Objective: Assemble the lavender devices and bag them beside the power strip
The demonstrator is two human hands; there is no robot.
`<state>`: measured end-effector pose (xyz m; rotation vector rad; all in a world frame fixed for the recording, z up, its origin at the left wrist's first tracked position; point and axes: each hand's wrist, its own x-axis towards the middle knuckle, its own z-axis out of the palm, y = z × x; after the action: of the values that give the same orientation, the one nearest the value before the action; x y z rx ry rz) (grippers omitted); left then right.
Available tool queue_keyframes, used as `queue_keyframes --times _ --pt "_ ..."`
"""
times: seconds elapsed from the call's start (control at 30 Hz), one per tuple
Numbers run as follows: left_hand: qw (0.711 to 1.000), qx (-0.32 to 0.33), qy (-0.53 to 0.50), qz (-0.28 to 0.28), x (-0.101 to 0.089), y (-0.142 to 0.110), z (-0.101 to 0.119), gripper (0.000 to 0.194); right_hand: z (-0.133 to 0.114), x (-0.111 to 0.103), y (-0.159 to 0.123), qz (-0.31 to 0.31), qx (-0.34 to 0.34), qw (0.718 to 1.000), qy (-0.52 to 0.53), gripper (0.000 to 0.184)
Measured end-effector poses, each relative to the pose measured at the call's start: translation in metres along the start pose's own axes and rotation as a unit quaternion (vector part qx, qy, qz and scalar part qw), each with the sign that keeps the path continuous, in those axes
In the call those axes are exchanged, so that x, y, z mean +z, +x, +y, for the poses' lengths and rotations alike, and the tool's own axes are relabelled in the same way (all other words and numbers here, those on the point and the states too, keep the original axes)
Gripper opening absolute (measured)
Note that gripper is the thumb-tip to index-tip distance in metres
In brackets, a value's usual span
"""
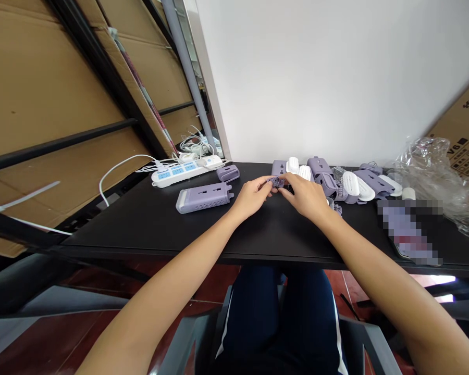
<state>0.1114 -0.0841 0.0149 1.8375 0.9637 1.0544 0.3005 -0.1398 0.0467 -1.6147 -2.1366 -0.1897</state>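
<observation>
My left hand [252, 197] and my right hand [303, 195] meet over the black table [152, 229], and their fingertips pinch a small lilac plastic part [276, 182] between them. The fingers hide most of it, so its exact shape is unclear. Left of my left hand lies a lilac power strip with a perforated casing [204, 198]. Just behind my right hand, lilac housings [321, 174] and white plastic pieces [350, 183] are heaped together.
A white-and-blue power strip [175, 173] with white cables lies at the table's back left, next to a small lilac housing [228, 173]. Crumpled clear plastic [433, 182] and a blurred object [408, 232] sit at the right. Cardboard sheets [54, 78] stand to the left, and a white wall [316, 78] rises behind.
</observation>
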Motion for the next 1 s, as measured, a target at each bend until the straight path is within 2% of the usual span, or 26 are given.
queue_keyframes --times 0.23,0.53,0.83,1.0 --pt "1.000 0.002 0.010 0.002 0.0003 -0.0002 -0.0004 0.041 0.0015 -0.0003 0.0001 0.001 0.001 1.000 -0.004 0.028" --pt "0.996 0.042 0.074 0.023 -0.0002 -0.0037 0.0000 0.042 0.0029 -0.0018 0.0008 -0.008 0.003 1.000 0.009 0.029" --pt "0.995 0.044 0.084 0.029 -0.0010 -0.0010 -0.0029 0.042 -0.0015 -0.0068 -0.0014 -0.024 -0.028 0.996 -0.085 0.032" --pt "0.994 0.050 0.088 0.028 -0.0015 -0.0010 -0.0031 0.041 -0.0036 -0.0081 -0.0022 -0.026 -0.029 0.994 -0.099 0.033"
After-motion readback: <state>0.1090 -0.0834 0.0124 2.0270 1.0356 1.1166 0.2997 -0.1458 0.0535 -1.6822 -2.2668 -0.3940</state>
